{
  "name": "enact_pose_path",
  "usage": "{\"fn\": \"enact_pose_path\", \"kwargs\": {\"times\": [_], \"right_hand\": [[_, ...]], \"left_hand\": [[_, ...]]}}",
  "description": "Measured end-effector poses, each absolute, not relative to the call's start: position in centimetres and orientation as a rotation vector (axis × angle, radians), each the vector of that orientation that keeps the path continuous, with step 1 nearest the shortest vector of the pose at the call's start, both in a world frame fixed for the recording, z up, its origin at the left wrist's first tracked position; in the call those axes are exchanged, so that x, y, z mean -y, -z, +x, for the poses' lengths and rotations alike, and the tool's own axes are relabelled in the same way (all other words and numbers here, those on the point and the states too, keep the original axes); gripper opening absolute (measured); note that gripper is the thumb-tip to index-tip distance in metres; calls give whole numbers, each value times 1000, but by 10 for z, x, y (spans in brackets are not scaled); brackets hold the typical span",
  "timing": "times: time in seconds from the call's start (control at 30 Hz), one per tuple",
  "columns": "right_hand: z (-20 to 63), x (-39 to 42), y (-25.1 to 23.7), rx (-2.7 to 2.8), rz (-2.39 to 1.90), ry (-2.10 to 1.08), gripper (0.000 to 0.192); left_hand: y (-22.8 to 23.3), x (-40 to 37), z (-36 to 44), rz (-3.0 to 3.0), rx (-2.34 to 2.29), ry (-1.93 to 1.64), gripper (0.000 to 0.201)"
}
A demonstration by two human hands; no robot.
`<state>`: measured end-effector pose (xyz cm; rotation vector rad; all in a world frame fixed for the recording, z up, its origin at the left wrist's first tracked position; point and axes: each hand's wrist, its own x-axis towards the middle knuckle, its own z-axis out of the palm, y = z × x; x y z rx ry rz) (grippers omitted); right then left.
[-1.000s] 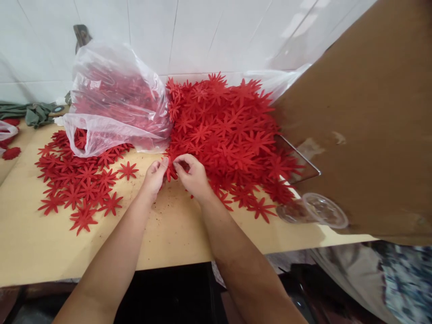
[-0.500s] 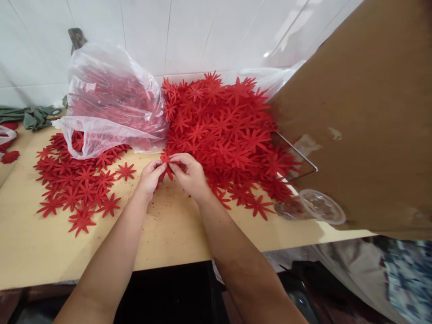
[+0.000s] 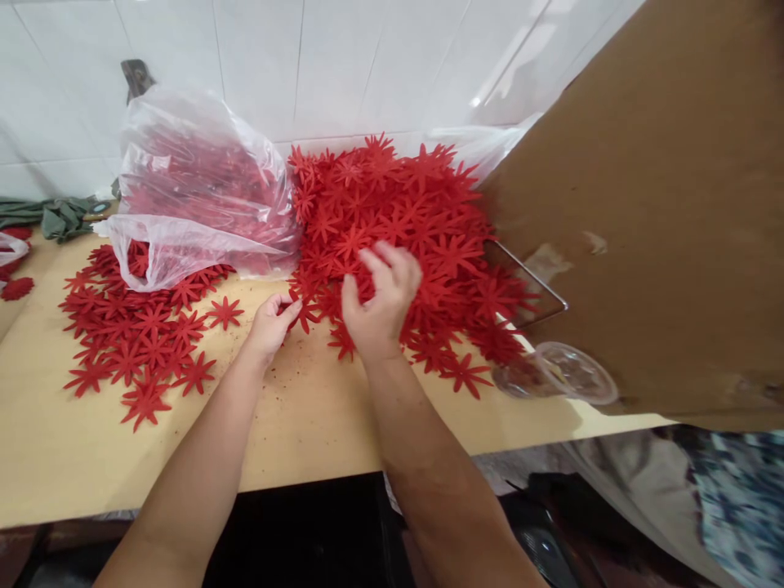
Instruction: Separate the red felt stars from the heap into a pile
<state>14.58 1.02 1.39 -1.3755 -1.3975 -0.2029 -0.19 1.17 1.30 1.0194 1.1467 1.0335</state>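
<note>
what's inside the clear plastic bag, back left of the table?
The clear plastic bag holds more red flower-shaped cutouts, blurred through the film. Its open mouth lies on loose red cutouts on the wooden table. The bag's bottom is hidden.

Before us, a clear plastic bag (image 3: 196,196) leans against the white tiled wall (image 3: 343,57); a brown cardboard sheet (image 3: 661,212) overhangs a clear cup (image 3: 569,374) at right.

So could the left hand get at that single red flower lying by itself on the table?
Probably yes. The left hand pinches a flower at the big heap's edge; the lone flower lies just beside it on bare table, nothing between.
</note>
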Motion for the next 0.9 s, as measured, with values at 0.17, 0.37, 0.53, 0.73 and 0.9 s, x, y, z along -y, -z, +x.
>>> {"fn": "enact_pose_path", "kwargs": {"times": [0.17, 0.37, 0.53, 0.73, 0.9], "right_hand": [[106, -3, -8, 1583, -1187, -434, 23], [102, -8, -2, 1328, -1079, -919, 14], [109, -16, 1, 1126, -1071, -799, 6], [115, -18, -3, 901, -1045, -870, 10], [120, -17, -9, 779, -918, -1195, 20]], "left_hand": [[-14, -16, 0, 896, -1090, -1124, 18], [-14, -15, 0, 852, -1054, -1165, 27], [-18, -8, 2, 889, -999, -1008, 30], [-19, -11, 1, 866, -1005, -1015, 26], [-19, -10, 2, 833, -987, -1035, 18]]}}
